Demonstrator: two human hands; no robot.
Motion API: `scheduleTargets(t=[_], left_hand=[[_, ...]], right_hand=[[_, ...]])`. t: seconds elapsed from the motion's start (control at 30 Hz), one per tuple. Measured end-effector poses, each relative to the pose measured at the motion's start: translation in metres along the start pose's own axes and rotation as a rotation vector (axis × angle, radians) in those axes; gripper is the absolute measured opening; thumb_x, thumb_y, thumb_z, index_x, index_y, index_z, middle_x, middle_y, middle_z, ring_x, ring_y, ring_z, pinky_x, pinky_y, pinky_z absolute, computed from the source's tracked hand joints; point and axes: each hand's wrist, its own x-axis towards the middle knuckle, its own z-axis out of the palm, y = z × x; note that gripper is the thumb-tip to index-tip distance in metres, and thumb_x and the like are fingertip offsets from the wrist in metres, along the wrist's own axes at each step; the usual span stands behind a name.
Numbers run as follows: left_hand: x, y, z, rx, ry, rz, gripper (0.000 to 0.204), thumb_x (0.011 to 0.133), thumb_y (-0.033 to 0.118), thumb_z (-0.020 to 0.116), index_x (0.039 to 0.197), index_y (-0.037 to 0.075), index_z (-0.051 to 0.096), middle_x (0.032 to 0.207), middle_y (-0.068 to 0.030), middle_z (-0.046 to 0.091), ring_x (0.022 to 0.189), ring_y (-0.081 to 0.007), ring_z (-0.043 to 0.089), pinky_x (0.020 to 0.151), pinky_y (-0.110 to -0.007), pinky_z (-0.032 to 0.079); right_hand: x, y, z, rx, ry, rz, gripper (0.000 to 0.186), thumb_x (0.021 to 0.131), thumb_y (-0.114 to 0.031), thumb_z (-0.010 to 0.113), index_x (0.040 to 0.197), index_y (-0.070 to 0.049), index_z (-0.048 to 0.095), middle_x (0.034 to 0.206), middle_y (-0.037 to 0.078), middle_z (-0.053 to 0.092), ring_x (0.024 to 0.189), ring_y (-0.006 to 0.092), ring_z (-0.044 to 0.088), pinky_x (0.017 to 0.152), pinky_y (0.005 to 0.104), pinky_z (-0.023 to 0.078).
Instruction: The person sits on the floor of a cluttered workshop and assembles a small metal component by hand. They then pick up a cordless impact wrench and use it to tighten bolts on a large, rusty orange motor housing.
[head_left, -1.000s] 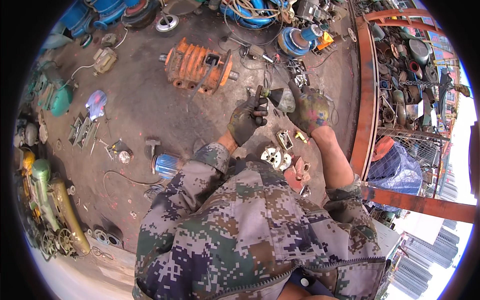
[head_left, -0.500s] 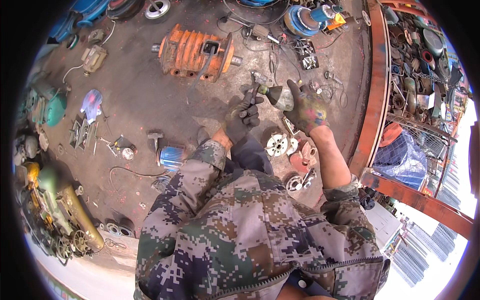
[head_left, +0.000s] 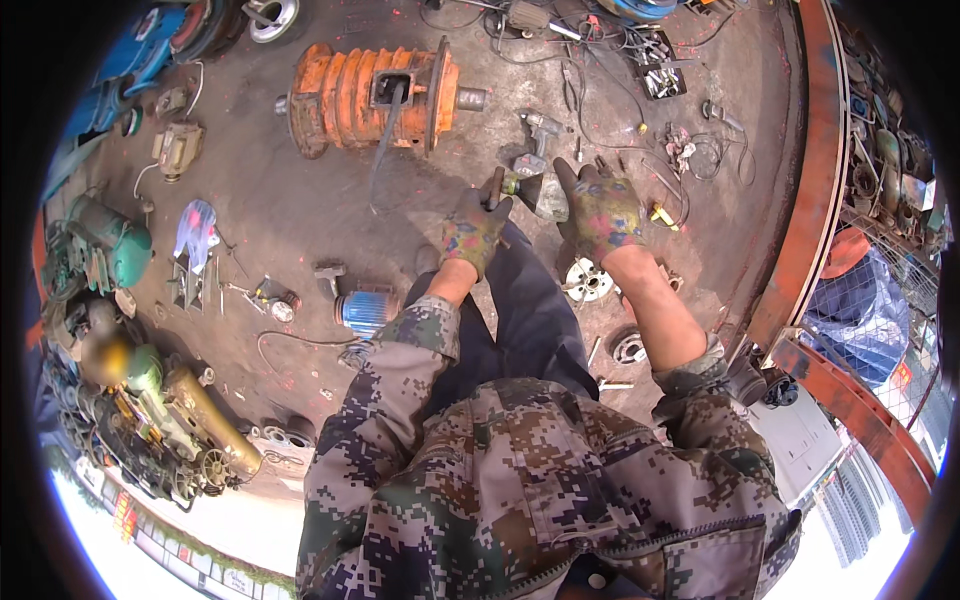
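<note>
The left hand [head_left: 475, 232] now shows its back.

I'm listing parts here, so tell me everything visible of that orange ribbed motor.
The orange, ribbed, cylindrical, metallic motor lies horizontally on the grey floor, grimy. A round flange and grey shaft stub are at its right; another stub shows left. A dark cable trails from its square opening. Gloved left hand and gloved right hand aren't touching it.

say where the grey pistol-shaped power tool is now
In the head view's upper middle, the tool lies right of the orange ribbed metal housing, beyond the gloved left hand and right hand.
</note>
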Motion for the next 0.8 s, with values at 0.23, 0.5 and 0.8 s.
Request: scheduleTargets(t=[0.23,0.5,0.8], left_hand=[[0.101,-0.092,0.058,0.218,0.113,0.204,0.046,0.097,0.038,0.068,0.113,-0.005,0.061,0.085,-0.0189,0.073,0.062,-0.0252,0.074,0.062,-0.038,0.059],[0.211,-0.128,0.095,0.384,0.051,-0.184,0.05,0.096,0.046,0.068,0.117,0.0,0.064,0.092,-0.0223,0.074,0.084,-0.0393,0.075,0.074,-0.048,0.057],[0.353,-0.228,0.143,0.781,0.106,0.112,0.047,0.096,0.048,0.067,0.105,0.001,0.07,0.077,-0.0188,0.073,0.074,-0.0352,0.075,0.069,-0.044,0.056]], right_hand=[[0.044,0.032,0.099,0.123,-0.034,0.1,0.079,0.078,-0.027,0.078,0.152,-0.016,0.051,0.117,0.017,0.067,0.112,0.0357,0.066,0.091,0.0498,0.057],[0.113,0.041,0.272,0.198,-0.036,0.118,0.073,0.078,-0.018,0.072,0.148,-0.014,0.052,0.115,0.018,0.068,0.1,0.0374,0.07,0.084,0.0498,0.056],[0.173,0.062,0.416,0.224,0.111,0.281,0.076,0.075,-0.023,0.079,0.148,-0.019,0.055,0.108,0.013,0.068,0.103,0.0335,0.068,0.085,0.048,0.057]])
